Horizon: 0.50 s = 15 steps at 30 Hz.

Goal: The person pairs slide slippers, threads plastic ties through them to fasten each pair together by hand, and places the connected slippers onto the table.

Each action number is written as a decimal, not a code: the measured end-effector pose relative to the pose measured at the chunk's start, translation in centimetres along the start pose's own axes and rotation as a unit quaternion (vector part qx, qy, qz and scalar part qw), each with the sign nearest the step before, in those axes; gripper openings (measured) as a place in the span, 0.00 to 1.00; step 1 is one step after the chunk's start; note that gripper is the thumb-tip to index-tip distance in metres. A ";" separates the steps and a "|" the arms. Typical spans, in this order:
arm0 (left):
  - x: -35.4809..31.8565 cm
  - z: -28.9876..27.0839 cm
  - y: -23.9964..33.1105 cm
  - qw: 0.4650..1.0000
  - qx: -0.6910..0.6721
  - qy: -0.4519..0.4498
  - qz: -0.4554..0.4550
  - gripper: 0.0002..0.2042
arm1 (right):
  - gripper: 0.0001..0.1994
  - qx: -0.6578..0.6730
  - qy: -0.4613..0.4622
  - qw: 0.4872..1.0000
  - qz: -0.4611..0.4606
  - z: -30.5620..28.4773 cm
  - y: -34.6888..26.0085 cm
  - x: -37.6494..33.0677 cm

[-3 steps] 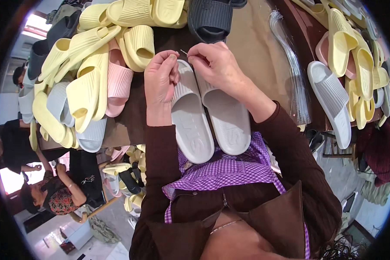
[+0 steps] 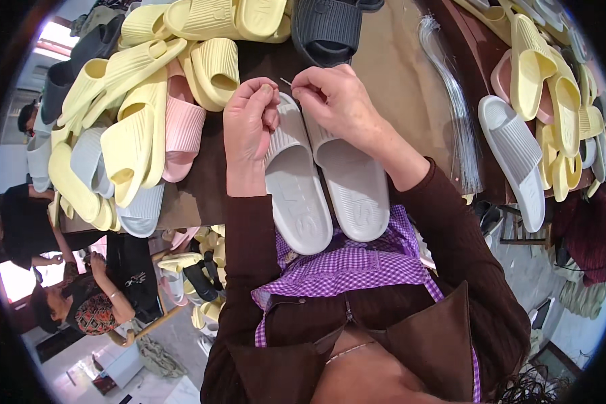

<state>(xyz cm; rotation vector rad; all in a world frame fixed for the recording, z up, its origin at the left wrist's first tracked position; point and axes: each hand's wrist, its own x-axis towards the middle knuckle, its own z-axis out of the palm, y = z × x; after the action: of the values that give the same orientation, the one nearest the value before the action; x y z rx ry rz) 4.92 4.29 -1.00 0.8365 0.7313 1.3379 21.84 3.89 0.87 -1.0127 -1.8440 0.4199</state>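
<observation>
A pair of grey ribbed slide slippers lies side by side before me, toes away: the left slipper (image 2: 299, 198) and the right slipper (image 2: 357, 192). Over the left slipper's toe, my left hand (image 2: 250, 124) is closed, thumb against the curled fingers; what it pinches is too small to make out. Close by, my right hand (image 2: 337, 101) is closed above the right slipper's strap. A short, thin pale strand (image 2: 285, 81) sticks out from its pinched fingertips toward my left hand. The heels of the slippers reach the purple checked apron (image 2: 347, 269) at my lap.
Yellow slippers (image 2: 131, 148) are heaped at the left with pink and grey ones. A black slipper (image 2: 326, 30) lies at the far side. Right of my hands runs a bundle of clear strands (image 2: 454, 108); beyond it are more slippers (image 2: 533, 64). Another person (image 2: 94, 310) works at the left.
My hands and the grey slippers stay almost where they were. At the left, the other person's arm has shifted slightly.
</observation>
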 end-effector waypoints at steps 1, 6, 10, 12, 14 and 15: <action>0.0 -0.1 0.0 1.000 -0.001 0.001 0.000 0.04 | 0.03 -0.001 0.000 1.000 -0.004 0.0 0.0 0.0; 0.0 -0.3 -0.2 1.000 0.014 -0.018 -0.003 0.05 | 0.03 -0.003 -0.001 1.000 -0.009 0.2 0.3 0.1; -0.1 -0.2 0.1 0.999 0.027 -0.033 -0.015 0.06 | 0.03 -0.006 -0.006 1.000 -0.014 0.3 0.5 0.0; -0.1 -0.3 0.2 0.998 0.033 -0.039 -0.023 0.06 | 0.03 -0.006 -0.010 1.000 -0.018 0.4 0.5 0.0; 0.0 -0.5 0.2 0.998 0.037 -0.044 -0.029 0.06 | 0.03 -0.010 -0.008 0.999 -0.029 0.4 0.7 0.0; 0.0 -0.6 0.2 0.997 0.041 -0.051 -0.036 0.06 | 0.03 -0.013 -0.007 0.999 -0.035 0.5 0.7 0.0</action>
<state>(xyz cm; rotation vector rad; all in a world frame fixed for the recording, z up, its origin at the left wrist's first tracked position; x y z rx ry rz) 4.35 4.38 -1.14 0.9297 0.7335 1.1990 21.78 4.38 0.19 -0.9622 -1.8952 0.3629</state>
